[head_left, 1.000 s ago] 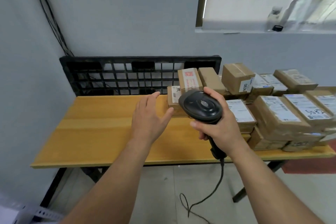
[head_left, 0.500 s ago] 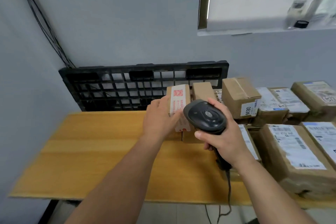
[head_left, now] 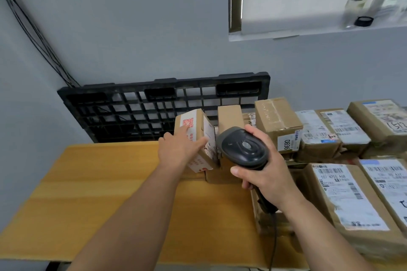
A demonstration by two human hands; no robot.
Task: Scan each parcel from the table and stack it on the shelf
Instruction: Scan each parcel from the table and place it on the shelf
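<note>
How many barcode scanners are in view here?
1: the scanner is in the right hand, beside the small box the left hand grips. The parcel pile could hide another.

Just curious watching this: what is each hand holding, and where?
Right hand: dark grey handheld barcode scanner, by its handle. Left hand: small red-printed cardboard parcel, across its top face.

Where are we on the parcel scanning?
Done: nothing can be confirmed; no shelf is in view, though the table's left half holds no parcels. In hand: the left hand tilts a small red-printed box toward the scanner gripped in the right hand. Left: a pile of labelled parcels fills the table's right side.
</note>
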